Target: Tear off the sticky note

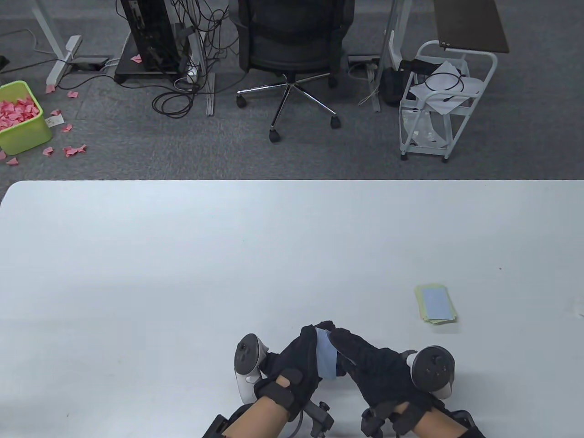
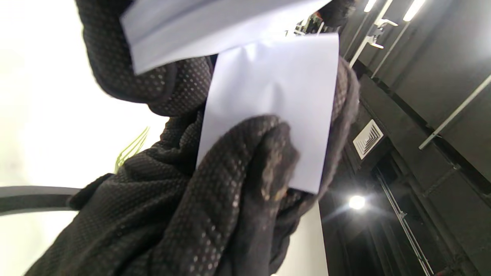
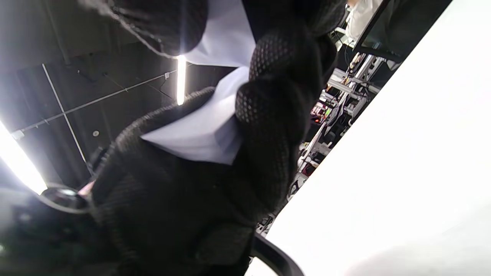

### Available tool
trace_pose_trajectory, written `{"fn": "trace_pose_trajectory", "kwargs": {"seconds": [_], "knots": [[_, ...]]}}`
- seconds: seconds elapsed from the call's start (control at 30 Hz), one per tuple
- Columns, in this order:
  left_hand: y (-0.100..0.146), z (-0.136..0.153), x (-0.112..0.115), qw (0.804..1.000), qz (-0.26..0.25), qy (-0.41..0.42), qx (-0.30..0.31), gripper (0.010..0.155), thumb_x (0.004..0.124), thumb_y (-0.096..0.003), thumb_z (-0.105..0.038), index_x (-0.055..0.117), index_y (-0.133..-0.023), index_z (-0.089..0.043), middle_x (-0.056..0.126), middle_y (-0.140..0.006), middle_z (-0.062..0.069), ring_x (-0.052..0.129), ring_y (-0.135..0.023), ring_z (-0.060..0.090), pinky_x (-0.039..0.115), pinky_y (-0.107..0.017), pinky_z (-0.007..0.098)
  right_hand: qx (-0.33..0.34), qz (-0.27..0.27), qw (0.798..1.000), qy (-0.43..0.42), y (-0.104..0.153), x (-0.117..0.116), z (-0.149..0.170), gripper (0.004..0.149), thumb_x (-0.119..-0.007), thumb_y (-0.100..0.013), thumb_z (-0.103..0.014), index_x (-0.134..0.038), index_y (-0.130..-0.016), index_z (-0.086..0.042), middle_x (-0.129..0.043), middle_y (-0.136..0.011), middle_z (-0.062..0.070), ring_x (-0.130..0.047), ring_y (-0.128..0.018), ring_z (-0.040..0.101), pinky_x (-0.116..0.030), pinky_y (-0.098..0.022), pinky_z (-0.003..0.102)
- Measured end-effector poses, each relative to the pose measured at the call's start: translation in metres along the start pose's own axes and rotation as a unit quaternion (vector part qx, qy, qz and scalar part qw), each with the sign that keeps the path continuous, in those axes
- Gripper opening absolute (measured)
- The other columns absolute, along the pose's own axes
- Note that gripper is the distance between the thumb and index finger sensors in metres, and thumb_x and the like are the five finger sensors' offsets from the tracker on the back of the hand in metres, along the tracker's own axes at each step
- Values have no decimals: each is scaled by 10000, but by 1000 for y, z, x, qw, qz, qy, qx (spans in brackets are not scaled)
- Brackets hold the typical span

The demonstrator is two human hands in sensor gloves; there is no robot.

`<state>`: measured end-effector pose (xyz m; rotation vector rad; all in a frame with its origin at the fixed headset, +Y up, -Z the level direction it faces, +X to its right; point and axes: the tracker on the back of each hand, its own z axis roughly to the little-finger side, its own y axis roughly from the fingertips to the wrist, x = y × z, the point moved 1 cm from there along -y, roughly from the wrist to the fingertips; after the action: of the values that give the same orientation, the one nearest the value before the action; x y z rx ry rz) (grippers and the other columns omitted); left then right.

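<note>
A pale blue sticky note pad is held between both gloved hands just above the white table near its front edge. My left hand grips the pad from the left. My right hand grips it from the right. In the left wrist view a pale blue sheet is pinched under a gloved thumb, with the pad's edge above it. In the right wrist view the pale blue paper shows between dark fingers.
A small stack of yellow-green and blue notes lies on the table to the right of my hands. Beyond the far table edge are an office chair, a white cart and a green bin of pink scraps.
</note>
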<state>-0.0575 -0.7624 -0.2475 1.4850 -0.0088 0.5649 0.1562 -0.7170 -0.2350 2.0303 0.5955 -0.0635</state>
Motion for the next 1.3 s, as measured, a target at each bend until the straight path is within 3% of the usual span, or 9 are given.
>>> {"fn": "trace_pose_trajectory", "kwargs": {"seconds": [0.17, 0.33, 0.5, 0.57, 0.63, 0.7, 0.8, 0.97, 1.3], "knots": [[-2, 2, -9, 999, 25, 18, -23, 752, 491, -656, -465, 486, -1105, 139, 754, -998, 320, 975, -727, 447, 904, -510, 512, -24, 16, 996, -82, 5, 11, 5, 457, -739, -476, -323, -669, -922, -250, -706, -958, -11, -742, -907, 253, -665, -691, 405], [0, -1, -31, 1000, -17, 10, -18, 759, 492, -657, -470, 471, -1113, 137, 725, -1012, 331, 952, -745, 457, 887, -523, 520, -54, 59, 986, -144, 9, 37, 6, 437, -762, -474, -301, -712, -903, -231, -781, -912, 36, -880, -806, 287, -764, -619, 421], [3, -4, -40, 999, -33, 3, -18, 763, 492, -659, -474, 469, -1116, 136, 714, -1018, 334, 941, -751, 463, 879, -525, 525, -117, 91, 989, -29, 9, 71, 17, 452, -831, -452, -156, -746, -892, -209, -789, -902, 81, -957, -712, 301, -815, -550, 441], [3, -5, -41, 999, -32, 0, -15, 762, 489, -660, -475, 466, -1118, 134, 706, -1023, 334, 936, -757, 462, 876, -529, 525, -126, 98, 985, 62, 9, 88, 18, 435, -827, -453, -133, -779, -878, -212, -791, -906, 87, -948, -718, 324, -798, -556, 461], [3, -7, -41, 999, -35, -7, -12, 762, 487, -660, -476, 466, -1118, 133, 706, -1024, 331, 936, -757, 462, 876, -530, 524, -109, 118, 972, 172, 10, 104, 17, 416, -823, -453, -132, -808, -858, -222, -805, -899, 81, -941, -726, 326, -790, -565, 463], [3, -7, -41, 999, -35, -9, -10, 761, 487, -660, -476, 468, -1118, 131, 706, -1024, 333, 935, -758, 463, 875, -530, 525, -93, 123, 944, 292, 11, 120, 17, 401, -818, -453, -135, -830, -840, -236, -805, -905, 65, -926, -751, 321, -776, -588, 462], [3, -6, -41, 999, -34, -11, -9, 760, 486, -661, -477, 467, -1119, 129, 704, -1026, 331, 934, -758, 463, 874, -531, 524, -99, 125, 911, 381, 13, 137, 30, 397, -813, -453, -166, -827, -834, -276, -801, -914, 27, -900, -797, 286, -758, -621, 444], [2, -6, -39, 999, -29, -9, -12, 760, 484, -662, -476, 463, -1121, 128, 700, -1028, 332, 931, -762, 462, 873, -532, 525, -155, 116, 898, 396, 12, 157, 64, 388, -814, -460, -158, -836, -830, -273, -772, -937, 18, -837, -853, 293, -711, -655, 462], [1, -6, -38, 1000, -25, -6, -15, 760, 485, -662, -478, 463, -1122, 127, 699, -1030, 330, 930, -762, 463, 871, -533, 525, -220, 67, 875, 426, 2, 170, 101, 398, -804, -466, -175, -813, -849, -285, -731, -964, -7, -753, -912, 281, -659, -690, 468]]}}
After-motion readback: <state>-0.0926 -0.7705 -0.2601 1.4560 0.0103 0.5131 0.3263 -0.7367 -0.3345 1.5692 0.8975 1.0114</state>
